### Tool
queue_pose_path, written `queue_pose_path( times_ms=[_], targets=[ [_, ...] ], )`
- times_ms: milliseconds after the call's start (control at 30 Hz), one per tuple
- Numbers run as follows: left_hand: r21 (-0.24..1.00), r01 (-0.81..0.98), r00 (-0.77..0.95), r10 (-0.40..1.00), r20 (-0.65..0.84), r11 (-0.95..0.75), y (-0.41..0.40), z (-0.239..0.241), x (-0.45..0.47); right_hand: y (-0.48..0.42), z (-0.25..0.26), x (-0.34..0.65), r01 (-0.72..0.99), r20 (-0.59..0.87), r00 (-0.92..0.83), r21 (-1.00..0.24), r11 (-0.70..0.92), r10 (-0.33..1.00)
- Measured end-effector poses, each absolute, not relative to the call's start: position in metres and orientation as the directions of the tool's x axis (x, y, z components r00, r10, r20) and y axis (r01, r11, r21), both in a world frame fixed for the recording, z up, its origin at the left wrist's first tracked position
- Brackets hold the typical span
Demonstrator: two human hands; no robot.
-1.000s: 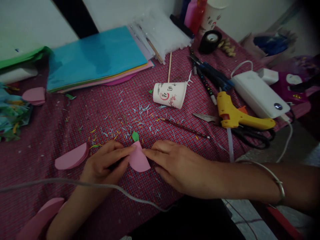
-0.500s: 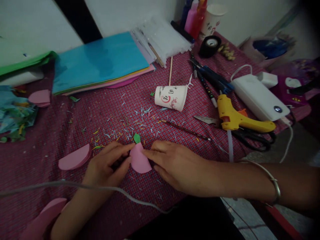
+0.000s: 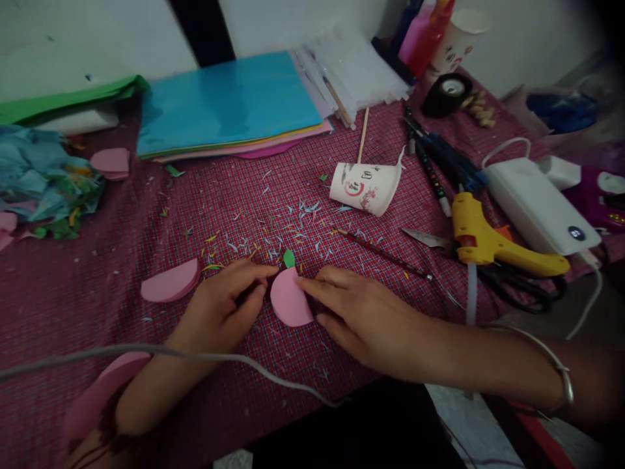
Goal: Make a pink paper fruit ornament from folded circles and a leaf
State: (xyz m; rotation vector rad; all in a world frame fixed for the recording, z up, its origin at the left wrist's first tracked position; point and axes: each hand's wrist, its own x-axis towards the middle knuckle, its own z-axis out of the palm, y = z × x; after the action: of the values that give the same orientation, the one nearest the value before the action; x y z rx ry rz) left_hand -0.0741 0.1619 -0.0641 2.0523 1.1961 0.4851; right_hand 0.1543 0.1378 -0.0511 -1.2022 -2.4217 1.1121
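Note:
A folded pink paper half-circle (image 3: 291,298) lies on the checked cloth, with a small green paper leaf (image 3: 289,258) at its top edge. My right hand (image 3: 361,312) has its fingertips on the right edge of this pink paper, holding it down. My left hand (image 3: 227,299) is just left of the paper, index finger stretched toward the leaf and thumb close below; I see nothing held in it. Another folded pink half-circle (image 3: 170,281) lies left of my left hand. More pink paper (image 3: 105,391) is partly hidden by my left forearm.
A grey cable (image 3: 205,356) crosses in front of my left forearm. Paper scraps, a pencil (image 3: 383,253) and a tipped paper cup (image 3: 365,187) lie ahead. On the right are a yellow glue gun (image 3: 488,238), scissors (image 3: 427,239) and a white power bank (image 3: 537,202). Coloured sheets (image 3: 229,107) lie behind.
My left fingers have drawn slightly away from the pink paper's left edge. My right fingertips stay on its right edge. The whole view has shifted, so things appear further right.

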Motion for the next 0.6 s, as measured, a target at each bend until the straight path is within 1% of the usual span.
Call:
queue_pose_path(
  times_ms=[167,500,600],
  targets=[
    [0.736,0.600,0.505,0.862,-0.043,-0.314,0.1626,-0.0637,-0.0723,0.1379,-0.0512,0.1531,0.607,-0.165,-0.633,-0.712,0.353,0.756],
    [0.779,0.528,0.516,0.856,0.020,-0.337,0.1613,-0.0641,-0.0742,0.1365,-0.0542,0.1522,0.607,-0.147,-0.625,-0.709,0.359,0.766],
    [0.787,0.526,0.496,0.868,0.025,-0.323,0.1612,-0.0667,-0.0740,0.1336,-0.0565,0.1532,0.583,-0.105,-0.625,-0.722,0.372,0.774]
  ],
)
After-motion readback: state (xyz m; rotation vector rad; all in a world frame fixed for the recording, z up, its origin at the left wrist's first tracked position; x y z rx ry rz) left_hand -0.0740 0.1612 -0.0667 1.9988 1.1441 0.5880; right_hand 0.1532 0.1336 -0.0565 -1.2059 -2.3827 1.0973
